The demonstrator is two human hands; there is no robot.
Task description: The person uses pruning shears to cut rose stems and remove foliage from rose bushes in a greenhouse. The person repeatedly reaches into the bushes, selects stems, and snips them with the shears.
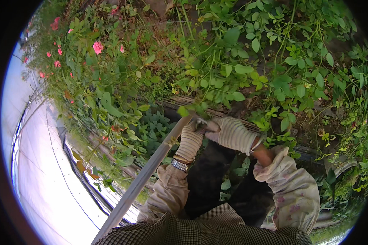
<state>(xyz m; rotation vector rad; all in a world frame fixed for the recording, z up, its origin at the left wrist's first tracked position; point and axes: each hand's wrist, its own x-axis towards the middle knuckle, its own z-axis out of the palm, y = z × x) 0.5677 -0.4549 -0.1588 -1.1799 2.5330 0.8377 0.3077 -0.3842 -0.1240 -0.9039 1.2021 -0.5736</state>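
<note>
My left hand (190, 139), in a striped knit glove, is beside the upper end of a long grey post (150, 171). A metal-banded watch (180, 164) circles that wrist. My right hand (236, 132) wears a matching glove and reaches across to meet the left. Between the fingertips of both hands is a small grey item (201, 121), blurred and partly covered, so its kind is unclear. Green leaves (184, 111) hang just above the fingers and the post's end.
Leafy rose bushes fill the far side, with pink blooms (98, 47) at upper left. Weathered boards (184, 102) edge the bed behind my hands. A thin wire (168, 22) crosses the foliage. Pale sheeting (49, 171) rises at left. My dark-trousered legs (210, 174) are below.
</note>
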